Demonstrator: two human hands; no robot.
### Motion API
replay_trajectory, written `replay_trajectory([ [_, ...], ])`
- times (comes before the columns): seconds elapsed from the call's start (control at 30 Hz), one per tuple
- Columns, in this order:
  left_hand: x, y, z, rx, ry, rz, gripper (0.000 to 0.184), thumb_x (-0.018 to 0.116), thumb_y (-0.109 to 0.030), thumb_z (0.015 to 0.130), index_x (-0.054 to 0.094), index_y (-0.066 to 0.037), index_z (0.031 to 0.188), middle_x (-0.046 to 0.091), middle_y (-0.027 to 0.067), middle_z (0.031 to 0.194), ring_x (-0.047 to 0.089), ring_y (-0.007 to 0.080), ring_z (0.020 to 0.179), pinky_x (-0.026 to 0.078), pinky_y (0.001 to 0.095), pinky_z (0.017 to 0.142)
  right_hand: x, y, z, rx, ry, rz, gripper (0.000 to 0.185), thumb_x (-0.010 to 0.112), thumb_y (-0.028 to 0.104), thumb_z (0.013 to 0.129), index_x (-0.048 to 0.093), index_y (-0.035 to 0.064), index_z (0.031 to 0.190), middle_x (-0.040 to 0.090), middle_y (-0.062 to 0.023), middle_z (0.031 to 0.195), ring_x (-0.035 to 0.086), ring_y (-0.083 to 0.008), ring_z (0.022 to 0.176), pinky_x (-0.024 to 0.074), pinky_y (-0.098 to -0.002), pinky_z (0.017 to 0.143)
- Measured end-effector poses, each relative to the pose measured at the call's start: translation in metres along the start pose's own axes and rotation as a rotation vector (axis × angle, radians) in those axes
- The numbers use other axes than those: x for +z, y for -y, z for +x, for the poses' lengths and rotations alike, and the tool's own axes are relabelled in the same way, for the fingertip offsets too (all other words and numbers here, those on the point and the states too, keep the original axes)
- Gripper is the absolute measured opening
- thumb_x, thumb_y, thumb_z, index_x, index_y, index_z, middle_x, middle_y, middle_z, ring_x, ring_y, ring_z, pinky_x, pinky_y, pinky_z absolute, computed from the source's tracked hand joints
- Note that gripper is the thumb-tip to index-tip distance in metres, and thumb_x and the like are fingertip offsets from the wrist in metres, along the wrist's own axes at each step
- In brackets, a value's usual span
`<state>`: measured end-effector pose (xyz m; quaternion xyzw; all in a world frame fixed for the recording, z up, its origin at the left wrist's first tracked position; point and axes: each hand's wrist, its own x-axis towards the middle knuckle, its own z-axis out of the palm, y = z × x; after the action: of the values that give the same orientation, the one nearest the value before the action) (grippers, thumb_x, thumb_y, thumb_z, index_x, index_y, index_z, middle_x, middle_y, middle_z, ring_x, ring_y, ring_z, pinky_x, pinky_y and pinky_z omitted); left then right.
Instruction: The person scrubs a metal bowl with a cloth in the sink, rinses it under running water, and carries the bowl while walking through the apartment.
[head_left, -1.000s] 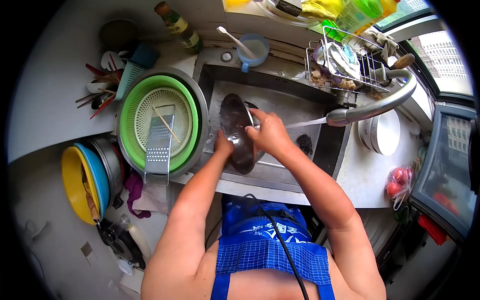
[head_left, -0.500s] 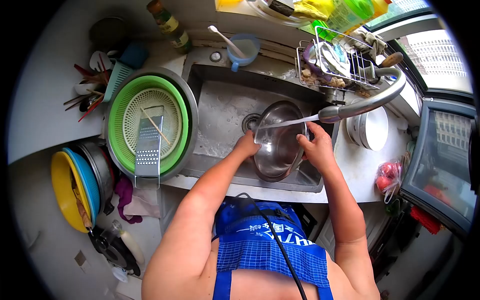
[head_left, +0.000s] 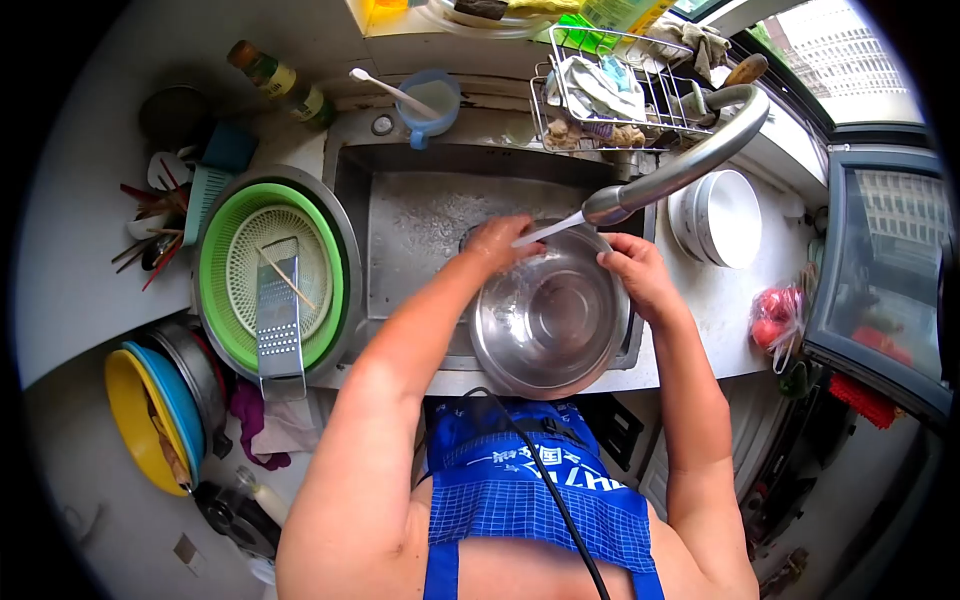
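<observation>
Metal bowl [head_left: 555,320]; right hand [head_left: 642,275] grips it; left hand [head_left: 498,245] meets water [head_left: 552,231] (running)

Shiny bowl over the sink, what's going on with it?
A person is holding the bowl over the sink while water runs from the tap. The right hand grips the rim on the right, and the left hand is at the far left edge, where the stream comes down. It looks like a rinse. Off to the left, a grater leans across a green tub, touched by neither hand.
</observation>
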<state>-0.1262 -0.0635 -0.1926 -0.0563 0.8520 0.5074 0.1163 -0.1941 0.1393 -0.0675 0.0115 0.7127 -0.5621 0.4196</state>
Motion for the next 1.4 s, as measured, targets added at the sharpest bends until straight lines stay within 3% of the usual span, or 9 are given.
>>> replay_trajectory([
  [0.33,-0.044,0.017,-0.054,-0.488,0.310,-0.476,0.030,0.062,-0.010,0.070,0.060,-0.002,0.099,0.062,0.0066,0.079,0.057,0.0147,0.070,0.045,0.0301,0.061,0.019,-0.048,0.059,-0.167,-0.275,-0.813,0.023,0.064,0.014,0.076,0.064,0.0023,0.096,0.065,-0.0123,0.086,0.063,-0.0217,0.081,0.0484,-0.0305,0.070],
  [0.4,-0.045,0.024,-0.060,-0.547,0.300,-0.511,0.028,0.061,-0.007,0.069,0.060,-0.003,0.097,0.060,0.0047,0.074,0.055,0.0144,0.062,0.043,0.0287,0.054,0.049,-0.048,0.065,-0.296,-0.242,-0.535,0.025,0.061,0.018,0.081,0.062,0.0001,0.098,0.065,-0.0122,0.087,0.063,-0.0199,0.075,0.0493,-0.0300,0.067],
  [0.57,-0.050,0.016,-0.077,-0.671,0.229,-0.460,0.027,0.059,-0.006,0.068,0.058,-0.001,0.095,0.057,0.0040,0.069,0.052,0.0116,0.054,0.040,0.0268,0.046,0.104,-0.031,0.087,0.320,0.207,0.815,0.027,0.055,0.029,0.089,0.056,0.0024,0.094,0.058,-0.0040,0.070,0.053,-0.0092,0.052,0.0435,-0.0171,0.046],
  [0.7,-0.059,-0.003,-0.089,-0.708,0.196,-0.398,0.029,0.057,-0.006,0.069,0.057,0.000,0.097,0.057,0.0051,0.069,0.052,0.0124,0.054,0.040,0.0273,0.045,0.102,-0.039,0.102,0.444,0.413,0.938,0.027,0.055,0.029,0.089,0.055,0.0028,0.088,0.054,-0.0023,0.065,0.048,-0.0072,0.047,0.0356,-0.0162,0.036],
  [0.87,-0.061,0.006,-0.102,-0.754,0.026,-0.597,0.031,0.054,-0.006,0.069,0.055,0.003,0.099,0.060,0.0095,0.076,0.059,0.0184,0.058,0.050,0.0315,0.051,0.079,-0.015,0.071,0.141,0.207,0.134,0.024,0.056,0.024,0.087,0.056,0.0004,0.093,0.053,-0.0031,0.063,0.048,-0.0101,0.046,0.0364,-0.0211,0.036],
  [0.93,-0.065,0.011,-0.106,-0.763,0.011,-0.614,0.032,0.054,-0.005,0.070,0.055,0.004,0.100,0.060,0.0102,0.077,0.059,0.0189,0.059,0.050,0.0319,0.051,0.039,-0.077,0.085,-0.410,-0.154,-0.634,0.035,0.064,0.025,0.076,0.058,0.0013,0.102,0.058,-0.0085,0.071,0.058,-0.0199,0.062,0.0487,-0.0318,0.060],
  [1.0,-0.062,0.012,-0.106,-0.766,0.002,-0.630,0.033,0.054,-0.005,0.070,0.055,0.004,0.102,0.060,0.0109,0.078,0.059,0.0193,0.060,0.050,0.0323,0.052,0.023,-0.054,0.040,-0.380,-0.294,-0.978,0.044,0.065,0.022,0.074,0.055,0.0003,0.111,0.061,-0.0168,0.086,0.061,-0.0267,0.084,0.0469,-0.0346,0.078],
  [1.1,-0.046,0.012,-0.105,-0.879,-0.070,-0.643,0.029,0.056,-0.007,0.074,0.055,0.002,0.101,0.060,0.0104,0.080,0.058,0.0164,0.064,0.048,0.0292,0.054,-0.003,-0.065,0.010,0.137,-0.123,-0.646,0.044,0.064,0.019,0.074,0.053,-0.0005,0.112,0.060,-0.0214,0.100,0.059,-0.0285,0.095,0.0451,-0.0351,0.083],
  [1.4,-0.020,0.038,-0.076,-0.720,-0.111,-0.730,0.027,0.058,-0.012,0.083,0.052,-0.004,0.108,0.060,0.0073,0.092,0.058,0.0153,0.077,0.049,0.0288,0.060,-0.014,-0.066,0.024,-0.228,-0.382,-0.640,0.034,0.061,0.009,0.075,0.050,0.0023,0.107,0.061,-0.0196,0.091,0.060,-0.0334,0.087,0.0455,-0.0393,0.078],
])
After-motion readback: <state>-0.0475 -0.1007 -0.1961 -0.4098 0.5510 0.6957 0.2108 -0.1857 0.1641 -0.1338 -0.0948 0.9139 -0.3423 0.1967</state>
